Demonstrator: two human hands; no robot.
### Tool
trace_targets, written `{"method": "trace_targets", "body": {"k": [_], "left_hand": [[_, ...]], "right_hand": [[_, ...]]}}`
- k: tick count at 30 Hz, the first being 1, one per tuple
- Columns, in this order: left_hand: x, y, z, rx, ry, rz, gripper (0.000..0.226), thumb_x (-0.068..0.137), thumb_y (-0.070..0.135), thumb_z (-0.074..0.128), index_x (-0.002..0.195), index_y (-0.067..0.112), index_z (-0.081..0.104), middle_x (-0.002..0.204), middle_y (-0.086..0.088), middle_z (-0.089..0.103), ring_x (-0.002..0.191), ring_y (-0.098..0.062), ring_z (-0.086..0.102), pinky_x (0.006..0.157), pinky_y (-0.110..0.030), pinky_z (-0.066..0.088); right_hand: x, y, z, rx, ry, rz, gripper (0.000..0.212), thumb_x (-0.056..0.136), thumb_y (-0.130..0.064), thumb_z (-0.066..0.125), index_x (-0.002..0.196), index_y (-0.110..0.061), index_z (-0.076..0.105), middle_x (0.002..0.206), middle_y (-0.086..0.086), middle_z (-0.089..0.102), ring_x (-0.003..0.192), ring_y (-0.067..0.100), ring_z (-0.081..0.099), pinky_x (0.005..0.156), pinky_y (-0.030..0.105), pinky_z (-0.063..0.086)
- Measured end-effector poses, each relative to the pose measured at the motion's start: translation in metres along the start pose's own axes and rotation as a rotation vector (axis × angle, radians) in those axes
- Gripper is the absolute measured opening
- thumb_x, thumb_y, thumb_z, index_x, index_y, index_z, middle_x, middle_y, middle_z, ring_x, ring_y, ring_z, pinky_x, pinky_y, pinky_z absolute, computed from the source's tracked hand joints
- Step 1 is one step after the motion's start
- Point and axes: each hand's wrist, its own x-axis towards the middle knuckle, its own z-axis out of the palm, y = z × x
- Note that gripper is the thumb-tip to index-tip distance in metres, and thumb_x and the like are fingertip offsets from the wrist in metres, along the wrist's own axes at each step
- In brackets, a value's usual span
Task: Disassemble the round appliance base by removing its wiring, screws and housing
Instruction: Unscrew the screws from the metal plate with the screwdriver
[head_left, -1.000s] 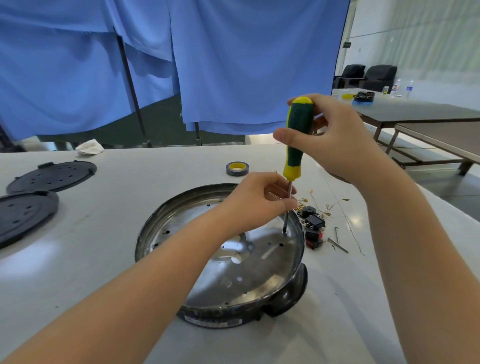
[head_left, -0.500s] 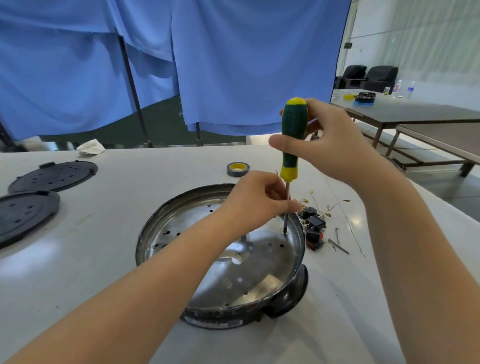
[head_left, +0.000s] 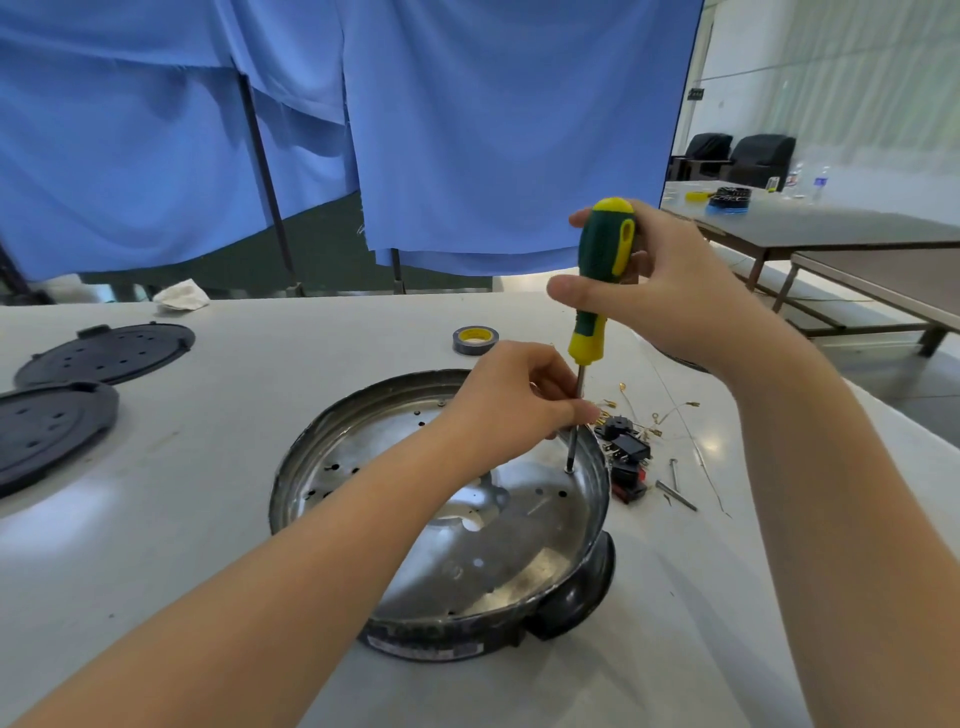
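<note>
The round appliance base (head_left: 363, 457) lies on the white table, a shiny metal dish with holes and a black housing bulge at its near right. A green and yellow screwdriver (head_left: 602, 260) stands almost upright, its tip on a screw near the dish's right rim. My right hand (head_left: 660, 291) grips the handle. My left hand (head_left: 519, 405) pinches the metal shaft just below the handle. Removed wires with gold terminals (head_left: 654, 415) and black switch parts (head_left: 626, 452) lie just right of the base.
Two black round plastic covers (head_left: 104, 353) (head_left: 47, 431) lie at the left. A tape roll (head_left: 475, 340) sits behind the base, a white rag (head_left: 182, 296) at the far edge. Loose screws (head_left: 675, 493) lie to the right. Blue cloth hangs behind; other tables stand at right.
The screwdriver handle has turned in my right hand and stands slightly more upright. My left hand stays on the shaft; the tip stays at the same screw.
</note>
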Motion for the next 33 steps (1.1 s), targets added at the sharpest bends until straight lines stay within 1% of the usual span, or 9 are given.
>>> {"method": "trace_targets", "body": {"k": [4, 7, 11, 15, 20, 23, 26, 29, 33], "left_hand": [[-0.0003, -0.0007, 0.0011, 0.009, -0.001, 0.013, 0.013, 0.076, 0.022, 0.079, 0.078, 0.023, 0.067, 0.077, 0.001, 0.072, 0.076, -0.017, 0.07, 0.078, -0.036, 0.059], [-0.0017, -0.0003, 0.0008, -0.075, -0.076, -0.011, 0.012, 0.086, 0.011, 0.069, 0.089, 0.022, 0.068, 0.088, 0.001, 0.075, 0.084, -0.01, 0.071, 0.083, -0.027, 0.057], [-0.0024, 0.0019, -0.0012, -0.06, -0.052, -0.016, 0.007, 0.082, 0.011, 0.073, 0.086, 0.015, 0.071, 0.083, -0.003, 0.076, 0.079, -0.012, 0.073, 0.08, -0.031, 0.059], [-0.0012, 0.002, 0.0003, 0.024, 0.032, 0.019, 0.019, 0.071, 0.022, 0.084, 0.071, 0.016, 0.066, 0.073, -0.006, 0.072, 0.072, -0.023, 0.07, 0.075, -0.042, 0.059], [-0.0001, -0.0019, 0.0012, -0.008, -0.026, 0.022, 0.008, 0.081, 0.021, 0.075, 0.085, 0.022, 0.068, 0.082, 0.0, 0.074, 0.08, -0.015, 0.071, 0.081, -0.035, 0.059], [-0.0015, -0.0025, 0.0008, -0.054, -0.105, 0.002, 0.011, 0.087, 0.01, 0.067, 0.088, 0.02, 0.07, 0.085, 0.001, 0.076, 0.081, -0.007, 0.072, 0.076, -0.023, 0.058], [-0.0003, -0.0006, 0.001, -0.005, -0.059, 0.011, 0.009, 0.08, 0.013, 0.075, 0.076, 0.02, 0.07, 0.078, -0.002, 0.075, 0.076, -0.015, 0.072, 0.076, -0.031, 0.059], [0.001, 0.0006, 0.001, 0.045, 0.004, 0.007, 0.017, 0.071, 0.024, 0.083, 0.071, 0.016, 0.068, 0.075, -0.007, 0.074, 0.074, -0.022, 0.071, 0.076, -0.043, 0.059], [-0.0007, 0.0, -0.0019, 0.057, 0.022, 0.019, 0.028, 0.068, 0.028, 0.085, 0.073, 0.008, 0.067, 0.074, -0.013, 0.072, 0.072, -0.029, 0.07, 0.074, -0.049, 0.057]], "right_hand": [[0.0001, 0.0023, -0.002, -0.032, 0.013, 0.023, 0.052, 0.074, -0.05, 0.073, 0.113, -0.018, 0.058, 0.098, 0.001, 0.063, 0.086, 0.02, 0.062, 0.082, 0.037, 0.054], [0.0007, 0.0029, -0.0055, 0.053, -0.015, 0.03, 0.051, 0.078, -0.036, 0.076, 0.122, -0.027, 0.053, 0.1, -0.003, 0.067, 0.087, 0.016, 0.068, 0.09, 0.043, 0.053], [0.0006, 0.0008, -0.0056, 0.179, -0.097, 0.011, 0.05, 0.083, -0.021, 0.073, 0.126, -0.031, 0.048, 0.105, -0.009, 0.071, 0.093, 0.008, 0.069, 0.091, 0.036, 0.054], [0.0, -0.0007, -0.0018, 0.038, -0.053, 0.0, 0.048, 0.073, -0.043, 0.078, 0.113, -0.03, 0.055, 0.098, -0.01, 0.064, 0.074, -0.005, 0.064, 0.071, 0.018, 0.05], [-0.0013, -0.0001, -0.0049, 0.056, -0.063, 0.014, 0.044, 0.078, -0.029, 0.076, 0.115, -0.013, 0.058, 0.098, 0.002, 0.07, 0.086, 0.012, 0.067, 0.079, 0.022, 0.055], [-0.0021, -0.0008, -0.0074, 0.214, -0.172, 0.029, 0.045, 0.084, -0.014, 0.071, 0.124, -0.019, 0.05, 0.097, -0.008, 0.074, 0.09, 0.007, 0.07, 0.082, 0.021, 0.056], [-0.0013, 0.001, -0.0045, 0.135, -0.158, 0.042, 0.05, 0.08, -0.03, 0.075, 0.122, -0.027, 0.049, 0.099, -0.011, 0.069, 0.086, 0.001, 0.068, 0.082, 0.025, 0.054], [-0.0008, 0.0009, -0.002, -0.031, -0.093, 0.043, 0.051, 0.07, -0.049, 0.077, 0.111, -0.033, 0.053, 0.092, -0.011, 0.062, 0.072, -0.001, 0.064, 0.069, 0.022, 0.05], [-0.0013, 0.0008, -0.0034, 0.016, -0.109, 0.031, 0.038, 0.071, -0.037, 0.079, 0.102, -0.035, 0.057, 0.084, -0.01, 0.065, 0.073, 0.006, 0.066, 0.071, 0.03, 0.056]]}}
